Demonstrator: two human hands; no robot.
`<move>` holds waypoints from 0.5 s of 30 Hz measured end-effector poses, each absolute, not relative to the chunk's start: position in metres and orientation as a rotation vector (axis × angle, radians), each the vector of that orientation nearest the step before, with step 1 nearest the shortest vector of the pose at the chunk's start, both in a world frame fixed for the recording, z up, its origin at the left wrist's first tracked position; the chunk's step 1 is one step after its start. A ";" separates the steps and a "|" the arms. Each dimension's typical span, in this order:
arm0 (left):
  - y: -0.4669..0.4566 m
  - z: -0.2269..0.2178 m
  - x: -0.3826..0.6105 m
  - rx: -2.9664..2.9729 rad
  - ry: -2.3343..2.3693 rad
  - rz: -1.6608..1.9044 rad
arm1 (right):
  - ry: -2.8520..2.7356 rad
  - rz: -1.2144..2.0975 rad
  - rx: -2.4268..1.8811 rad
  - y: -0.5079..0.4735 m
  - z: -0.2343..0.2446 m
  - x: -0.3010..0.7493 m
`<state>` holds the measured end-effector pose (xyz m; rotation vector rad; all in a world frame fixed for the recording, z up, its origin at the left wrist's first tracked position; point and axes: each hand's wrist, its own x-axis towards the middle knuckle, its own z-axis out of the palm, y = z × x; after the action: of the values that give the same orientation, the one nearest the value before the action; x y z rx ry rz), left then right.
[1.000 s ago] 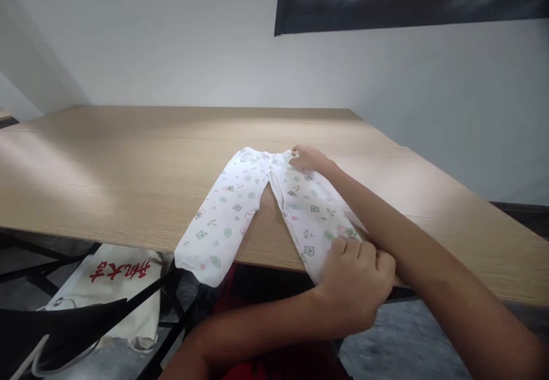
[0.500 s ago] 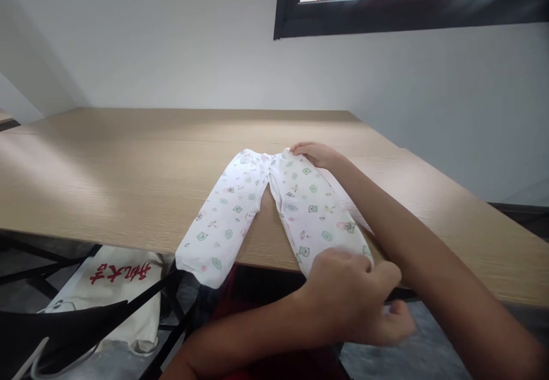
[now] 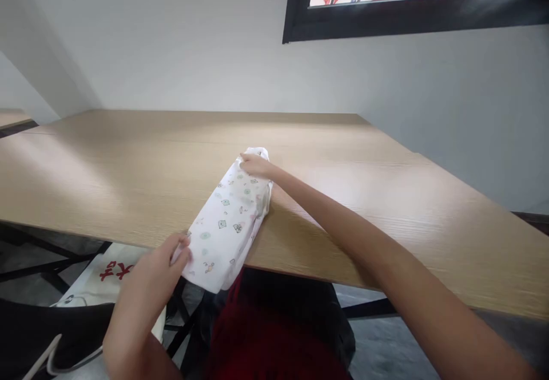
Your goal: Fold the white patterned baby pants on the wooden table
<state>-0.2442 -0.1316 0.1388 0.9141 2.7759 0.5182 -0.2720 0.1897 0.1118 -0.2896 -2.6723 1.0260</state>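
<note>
White baby pants (image 3: 227, 214) with green and pink animal prints lie folded lengthwise, one leg over the other, at the front edge of the wooden table (image 3: 128, 179). The leg ends hang slightly past that edge. At the waistband my right hand (image 3: 254, 165) pinches the fabric. My left hand (image 3: 165, 260) grips the outer corner of the leg ends between thumb and fingers. The lower leg is mostly hidden under the upper one.
Below the table at left are a cream cloth bag (image 3: 100, 274) with red characters, a black chair (image 3: 55, 328) and a pale cable (image 3: 51, 363). A wall (image 3: 180, 42) with a dark-framed window (image 3: 295, 22) stands behind the table.
The right-hand leg of the pants has been folded over onto the left one. Both my hands have moved left with the fabric; the legs were spread apart before.
</note>
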 end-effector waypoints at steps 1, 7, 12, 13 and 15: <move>-0.132 0.135 -0.246 0.955 2.745 0.460 | -2.706 0.969 -0.265 0.186 0.104 -0.271; -0.104 0.140 -0.212 1.314 2.533 0.330 | -2.903 0.724 -0.161 0.203 0.103 -0.225; -0.021 0.157 -0.231 1.831 2.370 0.235 | -2.900 0.910 -0.259 0.196 0.126 -0.180; 0.000 0.157 -0.240 1.933 2.350 0.231 | -2.909 0.940 -0.208 0.194 0.127 -0.176; 0.034 0.151 -0.251 2.022 2.264 0.163 | -2.979 0.880 -0.111 0.194 0.124 -0.173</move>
<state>-0.2512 0.0343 0.1514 2.0224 2.2642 0.1633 -0.1733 0.1935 0.1237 -0.1108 -2.9793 0.8797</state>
